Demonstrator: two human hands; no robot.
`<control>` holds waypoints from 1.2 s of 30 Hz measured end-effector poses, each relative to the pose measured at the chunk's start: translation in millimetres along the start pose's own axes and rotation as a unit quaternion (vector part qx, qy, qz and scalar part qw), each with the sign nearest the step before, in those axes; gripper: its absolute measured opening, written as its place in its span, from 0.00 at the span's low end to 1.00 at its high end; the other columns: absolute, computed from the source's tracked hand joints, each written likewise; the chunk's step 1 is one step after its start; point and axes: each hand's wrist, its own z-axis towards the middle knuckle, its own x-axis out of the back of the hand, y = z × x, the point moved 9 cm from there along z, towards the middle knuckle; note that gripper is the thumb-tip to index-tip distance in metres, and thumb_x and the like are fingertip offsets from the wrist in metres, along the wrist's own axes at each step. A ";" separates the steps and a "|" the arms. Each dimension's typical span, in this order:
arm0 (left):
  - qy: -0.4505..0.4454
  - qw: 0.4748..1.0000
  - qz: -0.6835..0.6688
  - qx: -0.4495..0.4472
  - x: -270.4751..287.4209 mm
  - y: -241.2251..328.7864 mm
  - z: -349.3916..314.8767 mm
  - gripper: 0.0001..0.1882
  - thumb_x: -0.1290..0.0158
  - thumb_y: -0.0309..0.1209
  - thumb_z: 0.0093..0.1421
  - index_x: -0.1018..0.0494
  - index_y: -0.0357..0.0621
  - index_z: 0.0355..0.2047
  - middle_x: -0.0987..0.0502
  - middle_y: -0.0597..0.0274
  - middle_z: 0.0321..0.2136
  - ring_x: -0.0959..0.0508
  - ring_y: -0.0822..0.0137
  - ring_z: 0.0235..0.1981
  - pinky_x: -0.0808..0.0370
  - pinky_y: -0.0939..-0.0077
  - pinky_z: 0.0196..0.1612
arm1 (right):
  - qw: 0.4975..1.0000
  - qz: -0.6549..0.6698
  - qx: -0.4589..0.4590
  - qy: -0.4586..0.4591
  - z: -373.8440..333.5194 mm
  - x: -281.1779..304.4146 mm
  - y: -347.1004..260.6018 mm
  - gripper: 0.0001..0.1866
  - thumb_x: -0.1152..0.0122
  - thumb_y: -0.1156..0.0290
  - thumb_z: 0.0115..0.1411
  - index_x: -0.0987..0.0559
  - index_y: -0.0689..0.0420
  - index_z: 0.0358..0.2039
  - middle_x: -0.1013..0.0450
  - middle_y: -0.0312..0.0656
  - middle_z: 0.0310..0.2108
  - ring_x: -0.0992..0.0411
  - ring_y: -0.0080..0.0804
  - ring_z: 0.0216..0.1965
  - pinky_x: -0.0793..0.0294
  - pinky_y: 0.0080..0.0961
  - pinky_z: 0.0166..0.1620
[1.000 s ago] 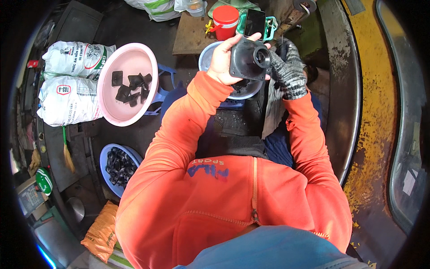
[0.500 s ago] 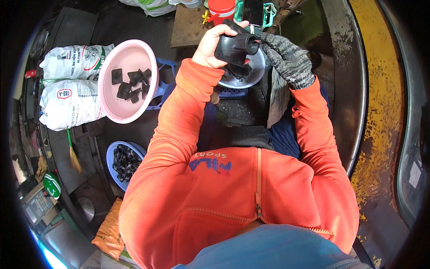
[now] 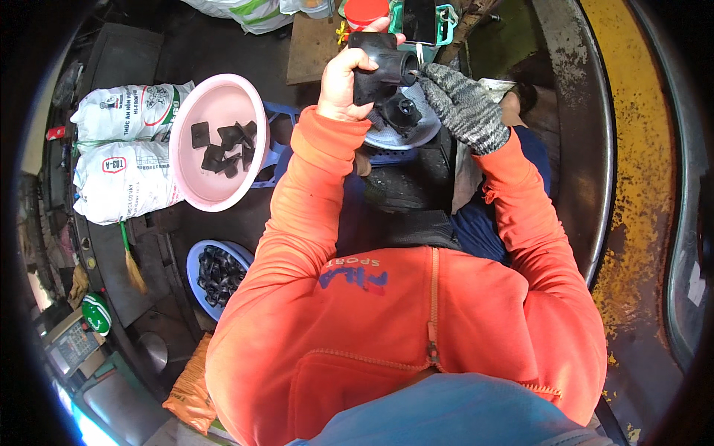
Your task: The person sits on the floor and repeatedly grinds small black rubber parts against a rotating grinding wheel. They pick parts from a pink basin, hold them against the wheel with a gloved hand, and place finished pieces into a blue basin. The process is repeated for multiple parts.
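My bare left hand [image 3: 343, 83] is wrapped around a black moulded part [image 3: 378, 65] with a flat flange and a short round tube. The tube's open end points to the right. My right hand [image 3: 470, 108], in a grey knit glove, has its fingers pinched together at the rim of that tube. Whatever is between those fingertips, if anything, is too small to make out. Just below the part stands a pale mesh basket [image 3: 425, 135] with another black piece [image 3: 401, 114] lying in it.
A pink basin [image 3: 216, 195] with several black pieces is at the left, beside white sacks [image 3: 123, 182]. Lower down sits a blue basin [image 3: 195, 275] full of black parts. A red-lidded container [image 3: 366, 11] and a phone-like dark slab [image 3: 419, 21] are at the far side.
The black part has turned in my left hand, its flange now more upright and its tube facing right. My right hand has shifted slightly left and down along the tube's rim.
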 end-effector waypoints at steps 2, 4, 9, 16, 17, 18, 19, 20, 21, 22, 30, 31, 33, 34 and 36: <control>-0.005 0.999 -0.015 -0.030 -4.1 3.6 -0.6 0.35 0.59 0.24 0.43 0.38 0.36 0.57 0.28 0.46 0.48 0.25 0.57 0.43 0.27 0.66 0.50 | 1.000 -0.020 0.017 0.013 -0.1 -0.8 -3.1 0.21 0.44 0.72 0.56 0.28 0.57 0.53 0.31 0.48 0.52 0.31 0.42 0.52 0.29 0.34 0.53; -0.007 0.998 -0.001 -0.062 -6.6 7.1 -0.5 0.35 0.60 0.23 0.43 0.38 0.35 0.57 0.29 0.46 0.49 0.25 0.57 0.44 0.27 0.66 0.49 | 0.999 -0.029 0.034 0.006 0.9 -2.6 -7.3 0.23 0.45 0.74 0.55 0.29 0.58 0.53 0.32 0.49 0.52 0.31 0.44 0.52 0.29 0.35 0.53; -0.042 0.992 0.012 -0.116 -15.0 10.6 -1.2 0.36 0.60 0.22 0.41 0.38 0.33 0.56 0.31 0.47 0.50 0.26 0.58 0.45 0.27 0.66 0.49 | 0.995 0.077 -0.055 -0.014 5.0 -1.0 -2.1 0.18 0.52 0.70 0.64 0.29 0.58 0.53 0.29 0.47 0.48 0.27 0.38 0.42 0.28 0.30 0.46; -0.055 0.969 0.110 -0.216 -23.0 19.5 -4.0 0.34 0.59 0.19 0.39 0.37 0.32 0.53 0.32 0.48 0.52 0.26 0.60 0.46 0.29 0.69 0.53 | 1.000 -0.006 -0.018 0.000 10.4 16.1 -24.9 0.28 0.43 0.68 0.56 0.34 0.56 0.57 0.28 0.48 0.45 0.27 0.45 0.43 0.26 0.38 0.44; -0.056 0.962 0.132 -0.234 -23.9 21.1 -5.3 0.34 0.58 0.18 0.39 0.36 0.33 0.53 0.32 0.48 0.52 0.27 0.60 0.47 0.30 0.69 0.53 | 0.997 0.005 0.042 0.072 10.6 30.4 -36.1 0.22 0.43 0.68 0.56 0.30 0.56 0.52 0.28 0.48 0.43 0.27 0.45 0.40 0.26 0.39 0.40; -0.073 0.951 0.158 -0.254 -27.3 22.3 -7.6 0.34 0.58 0.18 0.39 0.36 0.33 0.53 0.33 0.48 0.53 0.27 0.61 0.48 0.31 0.69 0.54 | 0.996 0.021 0.040 0.074 10.5 33.1 -36.0 0.21 0.43 0.68 0.56 0.29 0.56 0.50 0.28 0.48 0.43 0.27 0.45 0.40 0.26 0.39 0.40; -0.086 0.941 0.183 -0.271 -29.8 23.0 -9.6 0.34 0.58 0.17 0.39 0.36 0.34 0.53 0.33 0.48 0.53 0.28 0.61 0.49 0.31 0.69 0.54 | 0.998 0.033 0.026 0.056 12.0 31.9 -33.2 0.19 0.43 0.68 0.56 0.29 0.56 0.49 0.28 0.48 0.43 0.27 0.45 0.40 0.26 0.38 0.40; -0.098 0.931 0.202 -0.289 -31.8 23.5 -11.6 0.35 0.57 0.17 0.38 0.35 0.34 0.53 0.33 0.48 0.54 0.28 0.62 0.50 0.32 0.69 0.55 | 0.998 0.045 0.012 0.038 12.9 31.0 -30.5 0.18 0.43 0.68 0.56 0.28 0.57 0.47 0.28 0.48 0.43 0.27 0.45 0.40 0.26 0.38 0.41; -0.103 0.923 0.212 -0.303 -32.0 23.9 -12.7 0.34 0.55 0.17 0.39 0.35 0.36 0.53 0.35 0.46 0.55 0.29 0.61 0.51 0.33 0.67 0.56 | 1.000 0.028 0.005 0.007 13.9 28.2 -28.9 0.17 0.44 0.69 0.56 0.27 0.57 0.46 0.28 0.47 0.42 0.27 0.45 0.40 0.26 0.37 0.41; -0.115 0.911 0.230 -0.323 -33.9 24.3 -14.0 0.34 0.54 0.18 0.39 0.35 0.36 0.53 0.35 0.46 0.56 0.29 0.61 0.52 0.33 0.67 0.56 | 0.996 0.087 0.003 -0.004 15.3 28.8 -28.2 0.16 0.44 0.69 0.56 0.26 0.57 0.46 0.27 0.47 0.41 0.27 0.45 0.39 0.26 0.37 0.41; -0.136 0.835 0.331 -0.418 -42.9 22.7 -17.7 0.30 0.47 0.25 0.42 0.33 0.37 0.50 0.40 0.43 0.59 0.32 0.57 0.55 0.35 0.63 0.58 | 0.418 0.804 -0.417 -0.072 -14.2 -11.1 -12.5 0.14 0.45 0.58 0.62 0.21 0.56 0.39 0.27 0.32 0.23 0.31 0.17 0.20 0.35 0.13 0.19; -0.131 0.831 0.337 -0.422 -43.5 22.7 -18.2 0.30 0.47 0.26 0.42 0.33 0.38 0.50 0.40 0.43 0.59 0.33 0.57 0.56 0.36 0.63 0.58 | 0.393 0.808 -0.437 -0.033 -16.5 -11.1 -7.6 0.14 0.45 0.58 0.63 0.21 0.56 0.38 0.27 0.32 0.22 0.32 0.17 0.19 0.36 0.13 0.19; -0.139 0.801 0.375 -0.445 -50.6 22.6 -22.4 0.35 0.48 0.27 0.43 0.38 0.39 0.56 0.43 0.45 0.61 0.35 0.56 0.57 0.38 0.62 0.60 | 0.390 0.830 -0.396 -0.046 -7.6 -10.3 -9.2 0.15 0.45 0.59 0.62 0.23 0.58 0.41 0.27 0.35 0.25 0.30 0.19 0.22 0.33 0.14 0.21; -0.125 0.839 0.319 -0.423 -45.6 23.5 -19.9 0.38 0.48 0.27 0.42 0.41 0.40 0.58 0.45 0.47 0.62 0.36 0.56 0.58 0.39 0.62 0.60 | 0.388 0.840 -0.376 -0.052 -4.4 -10.2 -9.5 0.15 0.45 0.60 0.62 0.24 0.58 0.42 0.26 0.36 0.27 0.29 0.20 0.23 0.31 0.15 0.22; -0.119 0.895 0.206 -0.378 -40.1 20.8 -17.0 0.42 0.49 0.27 0.42 0.47 0.41 0.62 0.49 0.49 0.64 0.38 0.55 0.60 0.40 0.62 0.61 | 0.399 0.812 -0.427 0.008 -9.5 -17.2 8.8 0.18 0.42 0.62 0.61 0.26 0.59 0.47 0.25 0.40 0.33 0.29 0.20 0.25 0.30 0.15 0.24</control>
